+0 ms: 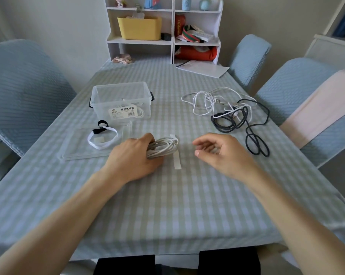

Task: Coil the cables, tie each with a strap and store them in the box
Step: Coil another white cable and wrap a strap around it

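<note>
**Second coil on strap, not yet tied**

One white coil apparently already in clear box (pixel 121 100). Grey-white coil (pixel 163 146) gripped by left hand (pixel 135 157), fingers curled round it, lying across white strap (pixel 177 153) just nearer than box. Right hand (pixel 220 153) beside coil, fingers loosely curled, empty. Tangled cables (pixel 231 110) right of box, uncoiled. Spare straps (pixel 102 135) before box.

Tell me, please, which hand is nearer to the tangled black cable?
Right. The right hand hovers open just left of the black cable; the left hand is farther left, gripping the coiled grey cable.
</note>
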`<state>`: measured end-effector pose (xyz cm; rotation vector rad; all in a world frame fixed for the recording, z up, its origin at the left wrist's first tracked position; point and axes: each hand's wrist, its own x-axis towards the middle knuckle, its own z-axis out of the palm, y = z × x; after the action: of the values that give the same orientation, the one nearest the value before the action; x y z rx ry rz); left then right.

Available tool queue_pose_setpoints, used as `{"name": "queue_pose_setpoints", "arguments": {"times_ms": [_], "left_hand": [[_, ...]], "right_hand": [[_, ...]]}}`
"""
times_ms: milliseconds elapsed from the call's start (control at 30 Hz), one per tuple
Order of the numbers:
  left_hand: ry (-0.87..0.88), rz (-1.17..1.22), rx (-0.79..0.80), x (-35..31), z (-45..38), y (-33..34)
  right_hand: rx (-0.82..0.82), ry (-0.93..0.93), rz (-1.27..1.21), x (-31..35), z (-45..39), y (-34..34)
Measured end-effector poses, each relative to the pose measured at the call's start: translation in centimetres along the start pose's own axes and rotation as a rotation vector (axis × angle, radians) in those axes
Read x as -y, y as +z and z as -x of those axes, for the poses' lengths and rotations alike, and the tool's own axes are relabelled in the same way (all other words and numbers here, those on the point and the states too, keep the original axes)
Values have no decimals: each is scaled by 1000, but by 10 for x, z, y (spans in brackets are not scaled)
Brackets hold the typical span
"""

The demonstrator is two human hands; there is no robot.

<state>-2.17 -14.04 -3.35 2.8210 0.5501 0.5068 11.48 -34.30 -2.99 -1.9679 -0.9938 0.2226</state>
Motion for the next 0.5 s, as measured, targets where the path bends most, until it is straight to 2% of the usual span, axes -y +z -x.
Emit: {"name": "queue_pose_setpoints", "arguments": {"times_ms": [133, 367, 500], "left_hand": [[89, -21, 65, -7, -7, -1], [136, -153, 121, -23, -27, 4], [181, 5, 158, -14, -27, 1]], "right_hand": [[124, -71, 91, 1, -15, 0], [203, -246, 28, -1, -32, 14], [220, -318, 120, -11, -34, 18]]}}
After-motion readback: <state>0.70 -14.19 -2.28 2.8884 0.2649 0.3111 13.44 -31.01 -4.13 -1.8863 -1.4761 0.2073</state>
